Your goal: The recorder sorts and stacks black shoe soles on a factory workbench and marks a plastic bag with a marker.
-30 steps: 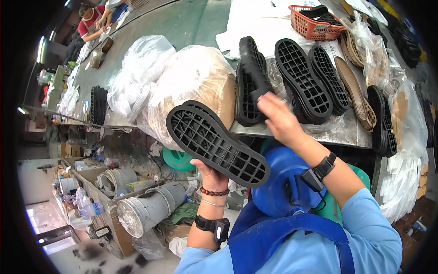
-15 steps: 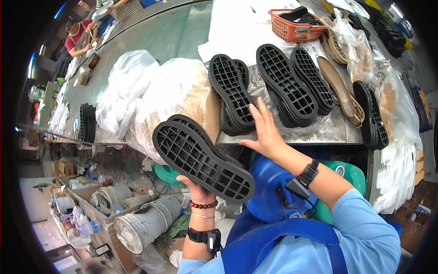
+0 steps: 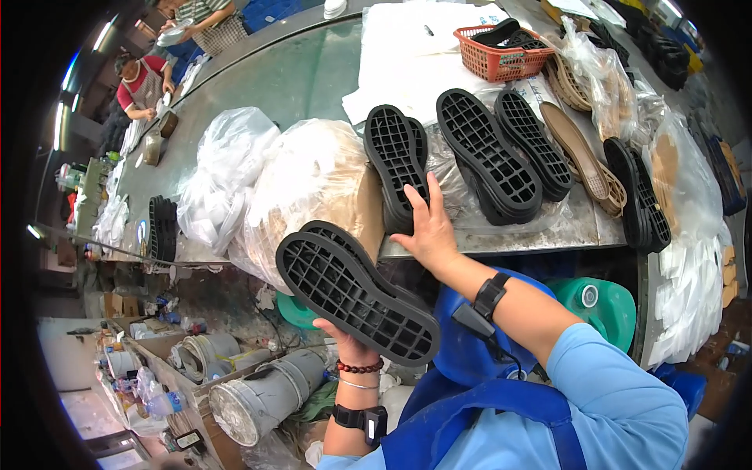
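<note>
My left hand [image 3: 348, 345] grips a pair of black shoe soles [image 3: 356, 294] from below, their gridded sides facing up. Most of its fingers are hidden beneath them. My right hand [image 3: 429, 235] is at the heel end of another black sole stack [image 3: 394, 160] on the table's front edge. Its fingers are spread over the lower part of that stack; whether they press on it I cannot tell. To the right lie more black soles [image 3: 489, 153] and a narrower black sole [image 3: 534, 141], also grid side up.
Clear plastic bags [image 3: 301, 188] bulge on the metal table [image 3: 258, 86] left of the soles. A red basket [image 3: 501, 59] holds black soles. Tan soles [image 3: 576, 145] lie farther right. Blue [image 3: 454, 337] and green jugs [image 3: 615, 313] stand under the table edge. Two people work at the far left.
My right hand has moved left, from beside the nearest sole stack onto its heel end. The soles in my left hand sit slightly lower and farther right in view, which has shifted.
</note>
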{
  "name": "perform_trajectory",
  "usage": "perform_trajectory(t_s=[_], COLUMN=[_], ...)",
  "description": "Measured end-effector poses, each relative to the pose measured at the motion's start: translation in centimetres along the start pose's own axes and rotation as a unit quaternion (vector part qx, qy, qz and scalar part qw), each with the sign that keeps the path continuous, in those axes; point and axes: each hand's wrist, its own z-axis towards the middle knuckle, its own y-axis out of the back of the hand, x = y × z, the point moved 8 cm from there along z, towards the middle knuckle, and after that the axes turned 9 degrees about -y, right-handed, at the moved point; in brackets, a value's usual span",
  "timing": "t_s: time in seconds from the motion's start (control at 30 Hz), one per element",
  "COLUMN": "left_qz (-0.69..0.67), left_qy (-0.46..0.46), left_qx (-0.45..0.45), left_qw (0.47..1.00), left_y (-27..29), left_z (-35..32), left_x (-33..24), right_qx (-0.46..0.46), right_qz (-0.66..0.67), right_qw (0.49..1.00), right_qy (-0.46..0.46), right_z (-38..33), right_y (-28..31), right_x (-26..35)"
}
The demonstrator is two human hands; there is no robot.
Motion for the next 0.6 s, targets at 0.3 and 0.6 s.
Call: perform_trajectory(t_s=[0.3,0.6], left_qz=[-0.022,-0.057], left_qy=[0.031,0.021], left_qx=[0.001,0.008], left_qw=[0.999,0.998], left_y=[0.5,0.7], left_z=[-1.1,-1.5], left_x=[-0.3,-0.5], right_qx=[0.030,0.125], right_qz=[-0.164,-0.091], right_qw=[0.978,0.984], right_qy=[0.122,0.085], right_z=[0.7,-1.9], right_y=[4.2,3.7], right_x=[4.5,2.1])
